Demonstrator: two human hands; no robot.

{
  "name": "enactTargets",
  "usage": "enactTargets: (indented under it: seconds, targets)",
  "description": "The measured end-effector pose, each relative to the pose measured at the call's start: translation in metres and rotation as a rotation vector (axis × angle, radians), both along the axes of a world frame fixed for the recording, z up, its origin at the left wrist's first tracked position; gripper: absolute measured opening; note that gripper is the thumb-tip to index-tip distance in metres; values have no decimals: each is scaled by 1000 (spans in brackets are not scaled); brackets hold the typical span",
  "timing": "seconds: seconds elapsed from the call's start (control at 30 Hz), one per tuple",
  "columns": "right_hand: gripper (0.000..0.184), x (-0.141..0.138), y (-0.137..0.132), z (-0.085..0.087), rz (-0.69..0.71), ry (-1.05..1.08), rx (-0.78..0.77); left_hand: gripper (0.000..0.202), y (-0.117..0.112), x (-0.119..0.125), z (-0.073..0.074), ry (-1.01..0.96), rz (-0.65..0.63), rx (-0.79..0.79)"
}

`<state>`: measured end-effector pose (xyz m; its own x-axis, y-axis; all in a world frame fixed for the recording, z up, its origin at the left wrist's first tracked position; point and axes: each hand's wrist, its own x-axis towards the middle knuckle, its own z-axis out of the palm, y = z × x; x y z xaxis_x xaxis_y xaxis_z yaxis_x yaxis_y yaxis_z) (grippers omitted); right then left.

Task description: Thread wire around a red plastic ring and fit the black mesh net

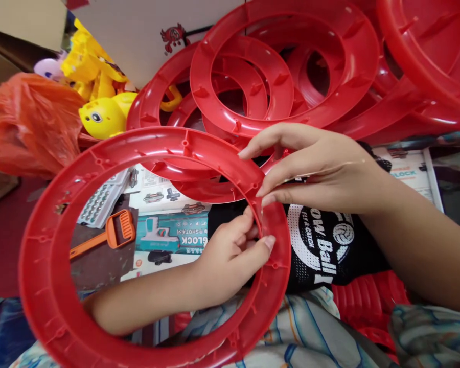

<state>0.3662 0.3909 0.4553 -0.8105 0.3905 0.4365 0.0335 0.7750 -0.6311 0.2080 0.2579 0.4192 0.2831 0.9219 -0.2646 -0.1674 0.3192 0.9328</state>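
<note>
A large red plastic ring [53,286] lies tilted over my lap, its ribbed underside up. My left hand [230,258] reaches through the ring's opening from below and grips the ring's right rim, thumb on the outer face, fingers curled inside. My right hand [314,171] comes in from the right and pinches the same rim just above, with index and middle fingers pressed on the edge. Both hands meet at the ring's upper right.
A heap of similar red rings [283,66] is stacked behind. Yellow toy animals [99,115] and an orange plastic bag [30,122] sit at left. An orange toy shovel [113,235], printed toy boxes [172,232] and a black printed bag [329,245] lie beneath.
</note>
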Motion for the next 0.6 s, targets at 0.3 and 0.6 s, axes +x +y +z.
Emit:
enactTargets:
  seconds: [0.3,0.6]
  targets:
    - [17,-3,3,-7,-13,-52,72,29,-9,1,0,-108,-103,-89]
    - [8,-1,2,-9,33,-33,-227,21,6,1,-6,-228,34,-79]
